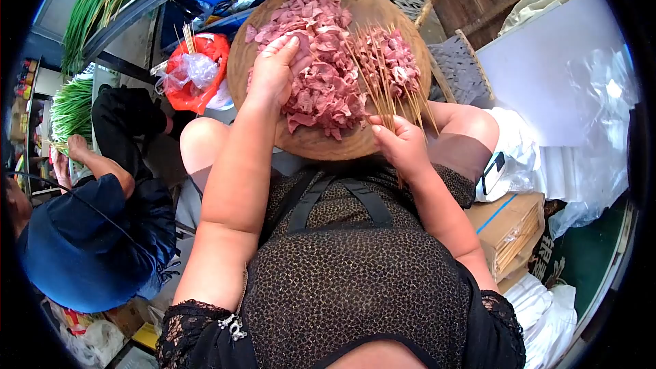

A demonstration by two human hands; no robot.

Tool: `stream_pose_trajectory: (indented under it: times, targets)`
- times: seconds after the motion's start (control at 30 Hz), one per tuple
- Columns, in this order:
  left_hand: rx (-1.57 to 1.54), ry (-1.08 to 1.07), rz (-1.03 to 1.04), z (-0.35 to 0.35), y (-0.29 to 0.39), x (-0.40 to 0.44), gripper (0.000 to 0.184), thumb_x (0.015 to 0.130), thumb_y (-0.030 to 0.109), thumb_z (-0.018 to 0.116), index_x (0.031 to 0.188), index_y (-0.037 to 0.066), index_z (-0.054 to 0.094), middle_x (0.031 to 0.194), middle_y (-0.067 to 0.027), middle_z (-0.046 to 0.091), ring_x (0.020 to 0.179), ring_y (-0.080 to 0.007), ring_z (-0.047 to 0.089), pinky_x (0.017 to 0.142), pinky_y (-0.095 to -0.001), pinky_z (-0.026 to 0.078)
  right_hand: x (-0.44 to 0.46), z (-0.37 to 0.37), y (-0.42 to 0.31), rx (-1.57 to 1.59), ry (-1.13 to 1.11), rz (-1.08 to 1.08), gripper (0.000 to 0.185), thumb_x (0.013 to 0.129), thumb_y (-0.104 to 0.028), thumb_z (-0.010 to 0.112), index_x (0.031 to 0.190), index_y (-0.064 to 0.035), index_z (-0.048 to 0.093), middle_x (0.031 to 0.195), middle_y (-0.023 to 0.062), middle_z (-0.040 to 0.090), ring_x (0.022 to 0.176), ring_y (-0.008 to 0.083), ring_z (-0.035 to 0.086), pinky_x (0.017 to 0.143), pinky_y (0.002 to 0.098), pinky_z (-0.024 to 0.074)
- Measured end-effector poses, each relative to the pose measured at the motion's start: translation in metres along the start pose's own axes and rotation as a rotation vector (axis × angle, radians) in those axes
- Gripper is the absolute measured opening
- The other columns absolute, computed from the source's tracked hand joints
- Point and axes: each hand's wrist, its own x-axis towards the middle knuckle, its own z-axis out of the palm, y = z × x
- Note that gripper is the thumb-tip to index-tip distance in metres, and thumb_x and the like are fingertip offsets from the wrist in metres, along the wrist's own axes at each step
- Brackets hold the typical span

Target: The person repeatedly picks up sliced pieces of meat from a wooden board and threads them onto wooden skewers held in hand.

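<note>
A round wooden board (321, 147) sits between my knees, with a heap of sliced raw meat (324, 96) on it. My left hand (273, 68) is at the left side of the heap, thumb and fingers closed on a slice of meat (301, 46). At the board's near right edge, my right hand (402, 145) is closed around the lower ends of several thin bamboo skewers (383, 99). Their upper parts lean toward threaded meat (389, 51) at the right of the board. Which of those skewers carry meat, I cannot fully tell.
A red plastic bag (198, 72) with skewers stands left of the board. A person in dark blue (89, 239) handles green vegetables (72, 109) at far left. A woven chair (461, 68) is behind the board; a cardboard box of skewers (509, 225) and a phone (493, 172) are at right.
</note>
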Motion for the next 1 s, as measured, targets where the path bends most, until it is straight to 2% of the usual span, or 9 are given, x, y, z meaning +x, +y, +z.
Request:
stream_pose_trajectory:
  times: [0.07, 0.13, 0.33, 0.47, 0.67, 0.73, 0.9, 1.0]
  targets:
    - [0.006, -0.011, 0.000, 0.000, 0.000, 0.001, 0.014, 0.090, 0.011, 0.050, 0.100, 0.003, 0.057, 0.091, -0.0061, 0.062, 0.084, -0.0182, 0.062, 0.076, -0.0309, 0.052, 0.002, -0.001, 0.002, 0.004, -0.009, 0.006, 0.019, 0.085, -0.010, 0.058, 0.102, -0.0012, 0.059, 0.071, -0.0034, 0.054, 0.058, 0.0037, 0.046, 0.053, 0.0174, 0.0369]
    - [0.001, -0.049, -0.025, -0.001, 0.001, 0.000, 0.014, 0.090, 0.011, 0.050, 0.099, 0.002, 0.057, 0.096, -0.0103, 0.063, 0.091, -0.0216, 0.062, 0.077, -0.0326, 0.053, 0.002, -0.001, 0.005, 0.010, -0.001, 0.015, 0.019, 0.085, -0.010, 0.058, 0.101, -0.0012, 0.059, 0.071, -0.0034, 0.054, 0.058, 0.0037, 0.046, 0.053, 0.0174, 0.0371]
    - [0.038, -0.043, -0.077, 0.005, 0.002, -0.005, 0.018, 0.091, 0.014, 0.049, 0.100, 0.001, 0.056, 0.099, -0.0129, 0.063, 0.091, -0.0213, 0.063, 0.074, -0.0300, 0.054, 0.001, 0.001, 0.004, -0.053, 0.027, -0.013, 0.019, 0.084, -0.009, 0.058, 0.101, -0.0011, 0.060, 0.072, -0.0043, 0.054, 0.060, 0.0031, 0.046, 0.055, 0.0173, 0.0377]
    - [-0.019, -0.071, -0.130, 0.007, 0.006, -0.008, 0.015, 0.089, 0.011, 0.050, 0.099, 0.001, 0.056, 0.094, -0.0114, 0.064, 0.090, -0.0225, 0.063, 0.073, -0.0305, 0.053, 0.003, 0.002, 0.013, -0.137, 0.062, -0.120, 0.019, 0.084, -0.009, 0.058, 0.102, -0.0009, 0.061, 0.074, -0.0060, 0.054, 0.063, 0.0019, 0.045, 0.057, 0.0166, 0.0376]
    - [0.063, -0.059, -0.151, 0.011, 0.003, -0.010, 0.017, 0.089, 0.013, 0.051, 0.101, 0.001, 0.055, 0.094, -0.0118, 0.064, 0.084, -0.0209, 0.064, 0.073, -0.0306, 0.054, 0.006, 0.000, 0.018, -0.113, 0.042, -0.116, 0.020, 0.085, -0.009, 0.058, 0.103, -0.0008, 0.060, 0.076, -0.0059, 0.054, 0.064, 0.0017, 0.045, 0.058, 0.0163, 0.0379]
    - [0.028, -0.121, -0.139, 0.010, -0.002, -0.009, 0.019, 0.089, 0.015, 0.054, 0.103, 0.002, 0.055, 0.095, -0.0110, 0.064, 0.083, -0.0188, 0.063, 0.073, -0.0305, 0.054, 0.007, 0.000, 0.019, -0.114, 0.050, -0.118, 0.020, 0.085, -0.009, 0.057, 0.104, -0.0009, 0.060, 0.076, -0.0059, 0.054, 0.064, 0.0016, 0.045, 0.058, 0.0163, 0.0378]
    - [0.014, -0.151, -0.145, 0.013, -0.001, -0.012, 0.015, 0.090, 0.013, 0.051, 0.102, 0.004, 0.055, 0.099, -0.0120, 0.063, 0.087, -0.0200, 0.063, 0.077, -0.0335, 0.054, 0.008, 0.001, 0.015, -0.129, 0.075, -0.098, 0.020, 0.085, -0.009, 0.057, 0.104, -0.0012, 0.060, 0.076, -0.0059, 0.055, 0.064, 0.0015, 0.046, 0.058, 0.0165, 0.0380]
    - [0.019, -0.159, -0.185, 0.018, -0.002, -0.017, 0.016, 0.090, 0.013, 0.051, 0.102, 0.004, 0.054, 0.100, -0.0112, 0.063, 0.087, -0.0193, 0.063, 0.077, -0.0335, 0.054, 0.010, 0.001, 0.012, -0.105, 0.052, -0.124, 0.020, 0.086, -0.010, 0.056, 0.104, -0.0019, 0.058, 0.071, -0.0040, 0.052, 0.057, 0.0024, 0.044, 0.051, 0.0163, 0.0354]
